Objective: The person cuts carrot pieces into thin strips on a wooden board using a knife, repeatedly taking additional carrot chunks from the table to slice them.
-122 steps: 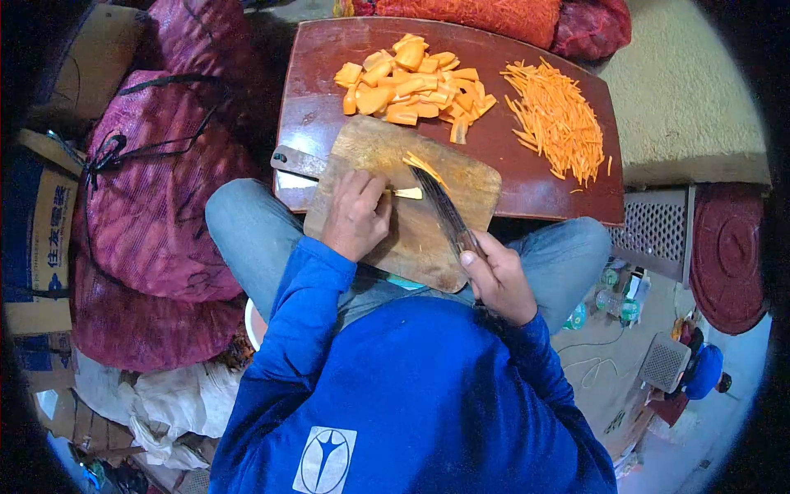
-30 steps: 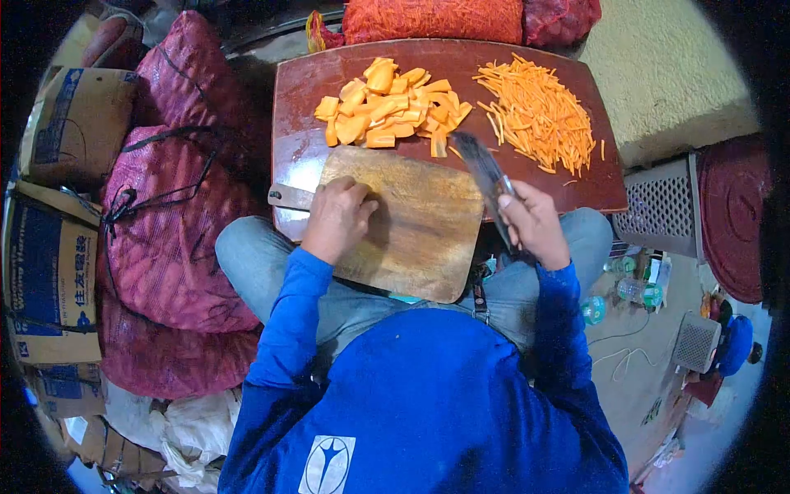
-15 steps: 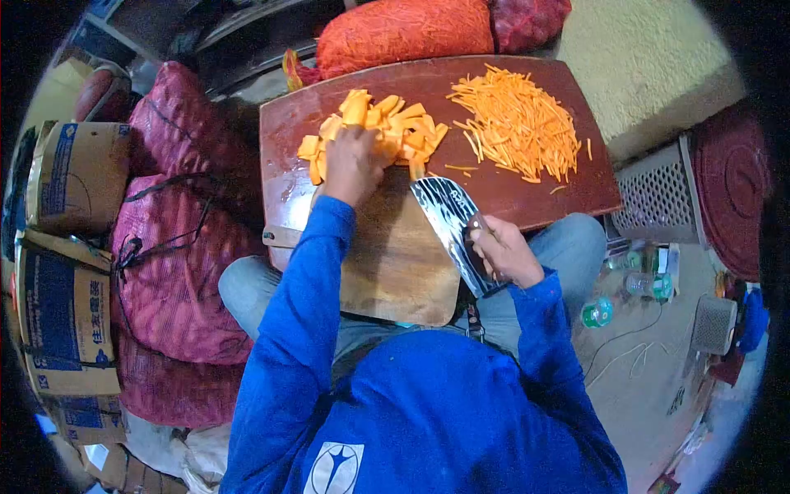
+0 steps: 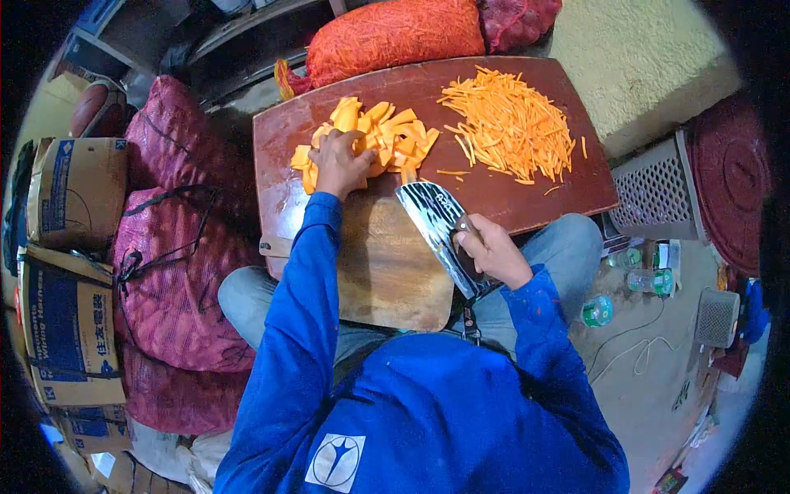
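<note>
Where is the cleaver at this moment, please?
In the head view, the cleaver is in the right hand, over the right edge of the cutting board, its tip near the orange chunks.

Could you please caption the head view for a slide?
Left hand at the orange chunks, right hand holding a cleaver at the edge of the board, shreds piled on the table.

Left hand [image 4: 340,165] on the orange pieces [image 4: 403,136], cleaver [image 4: 429,214] in the right hand [image 4: 498,253].
The cleaver slants over the right side of the wooden board [image 4: 383,272]; orange shreds [image 4: 514,123] lie heaped at right on the worktop [image 4: 576,196], with a red mesh sack [image 4: 395,37] beyond its far edge.
</note>
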Demonstrator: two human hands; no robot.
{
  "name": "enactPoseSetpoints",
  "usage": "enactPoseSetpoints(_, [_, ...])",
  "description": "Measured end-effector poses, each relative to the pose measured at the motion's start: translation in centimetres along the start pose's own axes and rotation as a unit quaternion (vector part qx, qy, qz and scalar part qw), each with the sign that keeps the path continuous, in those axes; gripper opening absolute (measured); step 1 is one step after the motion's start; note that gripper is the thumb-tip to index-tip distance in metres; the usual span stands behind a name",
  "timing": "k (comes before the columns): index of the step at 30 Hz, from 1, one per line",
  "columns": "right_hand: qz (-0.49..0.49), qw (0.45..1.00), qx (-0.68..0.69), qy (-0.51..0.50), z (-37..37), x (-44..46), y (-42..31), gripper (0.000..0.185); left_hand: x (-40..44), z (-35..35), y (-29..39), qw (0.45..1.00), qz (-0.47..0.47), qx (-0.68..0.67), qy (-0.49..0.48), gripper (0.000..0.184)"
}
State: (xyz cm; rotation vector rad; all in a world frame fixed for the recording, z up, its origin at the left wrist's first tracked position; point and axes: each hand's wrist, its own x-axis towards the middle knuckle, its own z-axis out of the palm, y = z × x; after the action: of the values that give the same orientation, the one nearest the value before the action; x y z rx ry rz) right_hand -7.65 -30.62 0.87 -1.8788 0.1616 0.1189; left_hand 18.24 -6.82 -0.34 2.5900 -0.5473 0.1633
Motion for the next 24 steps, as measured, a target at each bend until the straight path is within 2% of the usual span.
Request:
enactPoseSetpoints(2, [0.009, 1.0, 0.004, -0.005, 0.0, 0.0, 0.0, 0.018, -0.4, 0.3, -0.4, 1.0, 0.001, -0.009, 0.006, 0.049])
enactPoseSetpoints(4, [0.018, 1.0, 0.007, -0.01, -0.1, 0.1, -0.3, 0.018, -0.9, 0.1, -0.3, 0.993, 0.035, -0.087, 0.066, 0.048])
enactPoseSetpoints(5, [0.038, 0.998, 0.036, -0.017, -0.2, 0.0, -0.6, 0.018, -1.2, -0.3, -0.1, 0.993, 0.032, -0.087, 0.069, 0.048])
enactPoseSetpoints(6, [0.059, 0.996, 0.064, -0.025, -0.2, -0.1, -0.9, 0.018, -1.7, -0.7, 0.0, 0.986, 0.039, -0.144, 0.068, 0.047])
enactPoseSetpoints(7, [0.058, 0.996, 0.062, -0.03, -0.1, -0.1, -0.9, 0.018, -2.3, -1.5, 0.4, 0.976, 0.045, -0.2, 0.069, 0.047])
enactPoseSetpoints(8, [0.07, 0.995, 0.062, -0.026, -0.1, -0.1, -1.0, 0.02, -3.4, -2.0, 1.0, 0.976, 0.04, -0.199, 0.073, 0.047])
enactPoseSetpoints(10, [0.08, 0.995, 0.06, -0.023, -0.2, -0.1, -1.2, 0.024, -6.6, -3.2, 2.4, 0.971, 0.11, -0.197, 0.082, 0.048])
enactPoseSetpoints(12, [0.097, 0.987, 0.116, -0.047, -0.3, -0.5, -1.5, 0.029, -10.3, -5.2, 4.0, 0.965, 0.156, -0.21, 0.007, 0.051])
enactPoseSetpoints(13, [0.097, 0.987, 0.114, -0.051, -0.3, -0.8, -1.7, 0.029, -12.6, -4.9, 3.8, 0.968, 0.171, -0.183, -0.005, 0.051])
enactPoseSetpoints(15, [0.109, 0.971, 0.198, -0.073, -0.1, -1.6, -2.5, 0.036, -16.4, -4.8, 3.3, 0.972, 0.176, -0.154, -0.019, 0.051])
enactPoseSetpoints(17, [0.112, 0.971, 0.193, -0.086, 0.6, -2.3, -3.6, 0.038, -18.8, -5.4, 3.1, 0.973, 0.191, -0.108, -0.069, 0.049])
enactPoseSetpoints(20, [0.129, 0.974, 0.141, -0.124, 1.0, -3.1, -5.1, 0.04, -20.0, -6.6, 3.6, 0.977, 0.133, -0.161, -0.048, 0.047])
enactPoseSetpoints(22, [0.005, 0.995, 0.037, -0.091, 2.8, -3.9, -4.5, 0.039, -20.2, -6.4, 3.3, 0.975, 0.141, -0.164, -0.043, 0.044])
enactPoseSetpoints(24, [0.017, 0.995, 0.023, -0.1, 3.7, -4.3, -6.8, 0.039, -20.4, -5.9, 2.8, 0.973, 0.153, -0.169, -0.041, 0.042])
